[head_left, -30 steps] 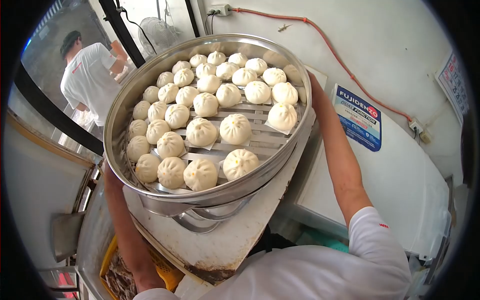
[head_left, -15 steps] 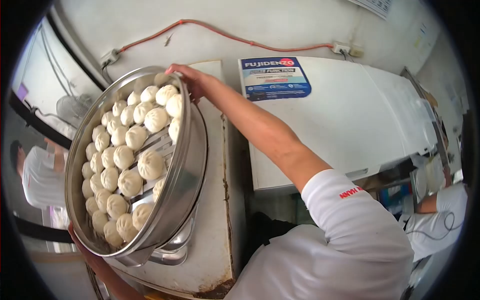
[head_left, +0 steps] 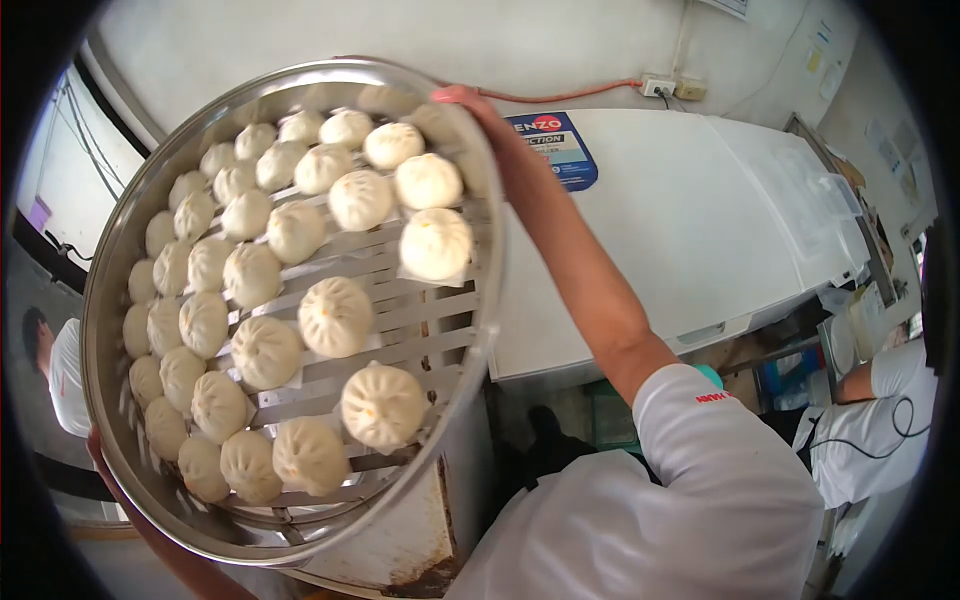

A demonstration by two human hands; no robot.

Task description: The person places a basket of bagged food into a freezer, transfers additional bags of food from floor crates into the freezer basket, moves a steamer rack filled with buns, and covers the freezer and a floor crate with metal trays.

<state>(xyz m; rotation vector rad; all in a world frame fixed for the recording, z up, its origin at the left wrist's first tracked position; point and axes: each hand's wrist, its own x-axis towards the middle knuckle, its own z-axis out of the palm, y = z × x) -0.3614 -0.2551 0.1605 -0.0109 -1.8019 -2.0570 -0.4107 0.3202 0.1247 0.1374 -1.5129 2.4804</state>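
A large round metal steamer tray [head_left: 105,290] fills the left half of the view, its slatted bottom tilted toward me. Many pleated white steamed buns [head_left: 335,316] sit on it in rows, some on small paper squares. Bare slats show between the buns on the right side. My right hand [head_left: 462,100] grips the upper right rim, fingers over the edge. At the lower left rim, my left hand [head_left: 98,452] supports the tray, mostly hidden behind it.
A white freezer [head_left: 690,250] with a blue label [head_left: 560,150] stands to the right. Below the tray is a worn counter with a rusty corner [head_left: 435,580]. A red conduit [head_left: 560,97] runs along the wall. People in white shirts appear at far right [head_left: 880,440] and far left [head_left: 65,385].
The tray has come up off the counter area and closer to me, shifting right and up in view. Both hands have kept hold of its rim. The buns stay in place.
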